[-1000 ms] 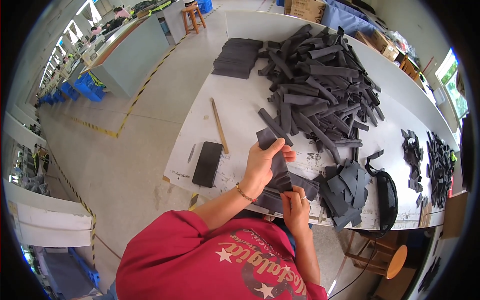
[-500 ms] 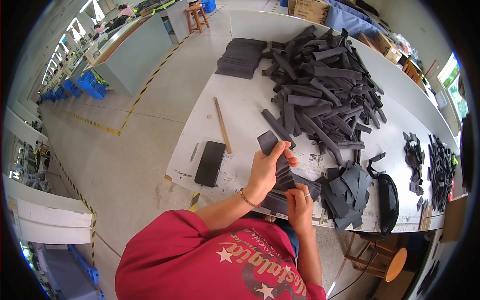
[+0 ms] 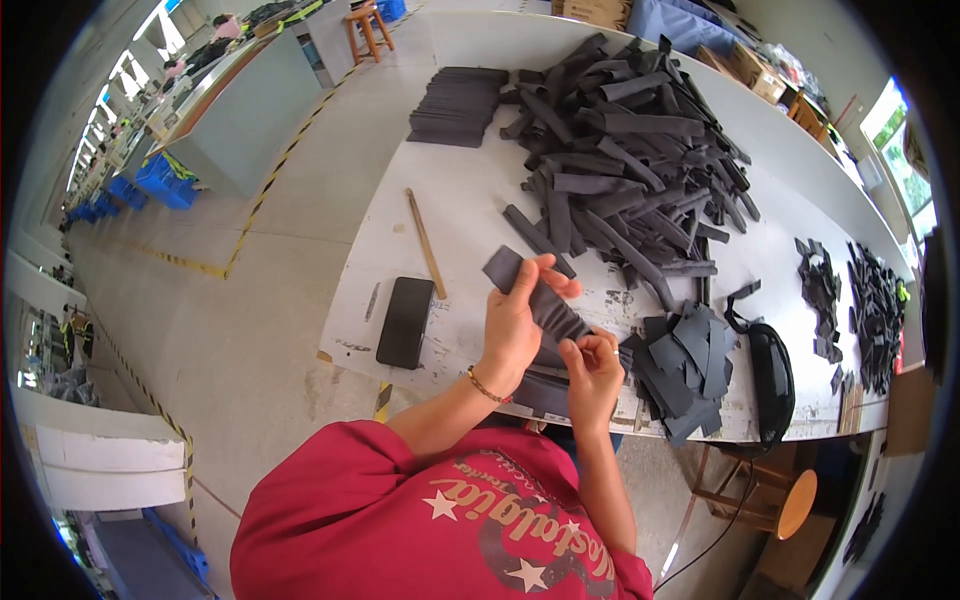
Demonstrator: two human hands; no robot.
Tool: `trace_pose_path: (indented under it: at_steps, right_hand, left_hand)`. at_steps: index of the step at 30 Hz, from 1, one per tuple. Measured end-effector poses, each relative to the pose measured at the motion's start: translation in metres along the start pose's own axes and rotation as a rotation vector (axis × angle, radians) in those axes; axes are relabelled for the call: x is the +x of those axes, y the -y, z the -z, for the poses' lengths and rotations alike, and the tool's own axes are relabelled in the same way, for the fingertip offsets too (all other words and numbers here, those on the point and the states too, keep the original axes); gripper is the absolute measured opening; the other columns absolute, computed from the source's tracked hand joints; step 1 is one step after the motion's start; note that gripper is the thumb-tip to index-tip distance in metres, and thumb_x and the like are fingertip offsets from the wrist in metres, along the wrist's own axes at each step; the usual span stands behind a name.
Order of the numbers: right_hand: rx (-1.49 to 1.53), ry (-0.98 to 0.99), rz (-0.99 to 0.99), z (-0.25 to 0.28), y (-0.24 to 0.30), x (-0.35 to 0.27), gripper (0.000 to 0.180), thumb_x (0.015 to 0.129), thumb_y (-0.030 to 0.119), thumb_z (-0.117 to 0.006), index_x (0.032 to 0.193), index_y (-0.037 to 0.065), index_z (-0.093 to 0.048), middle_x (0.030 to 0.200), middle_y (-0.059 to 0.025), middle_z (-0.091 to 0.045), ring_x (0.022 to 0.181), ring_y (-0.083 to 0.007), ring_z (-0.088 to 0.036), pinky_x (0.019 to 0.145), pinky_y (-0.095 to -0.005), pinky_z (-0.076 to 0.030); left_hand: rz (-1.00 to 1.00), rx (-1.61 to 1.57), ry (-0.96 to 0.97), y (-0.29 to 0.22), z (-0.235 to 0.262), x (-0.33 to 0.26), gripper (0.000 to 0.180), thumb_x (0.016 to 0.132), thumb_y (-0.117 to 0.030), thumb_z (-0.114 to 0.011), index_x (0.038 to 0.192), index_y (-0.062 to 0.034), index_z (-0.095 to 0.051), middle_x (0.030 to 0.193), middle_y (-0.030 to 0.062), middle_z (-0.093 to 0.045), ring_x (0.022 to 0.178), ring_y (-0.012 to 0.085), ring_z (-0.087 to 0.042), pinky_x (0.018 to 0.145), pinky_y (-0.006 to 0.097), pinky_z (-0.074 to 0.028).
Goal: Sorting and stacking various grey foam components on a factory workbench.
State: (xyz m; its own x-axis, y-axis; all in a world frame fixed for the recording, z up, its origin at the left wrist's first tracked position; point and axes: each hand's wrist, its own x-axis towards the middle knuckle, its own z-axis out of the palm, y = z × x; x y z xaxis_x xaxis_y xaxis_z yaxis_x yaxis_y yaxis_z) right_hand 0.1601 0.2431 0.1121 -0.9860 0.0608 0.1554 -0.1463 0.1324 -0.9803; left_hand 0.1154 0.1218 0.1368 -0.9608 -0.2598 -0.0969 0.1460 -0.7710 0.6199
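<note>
Both hands, left hand [image 3: 515, 320] and right hand [image 3: 592, 372], grip one dark grey foam strip [image 3: 535, 295]; a big unsorted heap [image 3: 625, 150] waits at twelve o'clock, a small stack [image 3: 685, 365] at three.

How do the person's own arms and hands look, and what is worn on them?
Both forearms are bare. The short sleeves belong to a red shirt with pale stars and lettering. The left hand has a thin beaded bracelet at the wrist. The right hand wears no glove, and no ring or watch is visible.

Screen and boxes
A dark phone [image 3: 405, 322] lies screen-up on the table's left edge; brown cartons [image 3: 596, 10] stand beyond the table.
</note>
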Motion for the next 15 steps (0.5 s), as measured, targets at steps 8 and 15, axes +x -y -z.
trace_pose_path:
  at_steps: [8,15]
  right_hand:
    - [0.37,0.032,-0.081,0.021,0.03,0.002,0.013,0.09,0.008,-0.067,0.096,-0.001,-0.06,0.117,-0.0065,-0.049,0.09,-0.0091,-0.051,0.077,-0.022,-0.046]
    - [0.159,-0.079,-0.052,0.016,0.03,0.002,0.011,0.09,0.009,-0.067,0.086,0.001,-0.061,0.075,0.004,-0.057,0.067,-0.0041,-0.045,0.062,-0.0193,-0.036]
  left_hand:
    - [-0.053,-0.09,0.151,-0.011,0.006,0.006,0.029,0.1,-0.028,-0.052,0.109,-0.002,-0.062,0.088,0.0079,-0.068,0.086,0.0272,-0.068,0.089,0.045,-0.053]
    - [0.055,-0.227,0.253,-0.006,0.018,0.011,0.028,0.1,-0.027,-0.052,0.11,-0.0033,-0.062,0.091,0.0083,-0.068,0.091,0.0264,-0.068,0.088,0.044,-0.053]
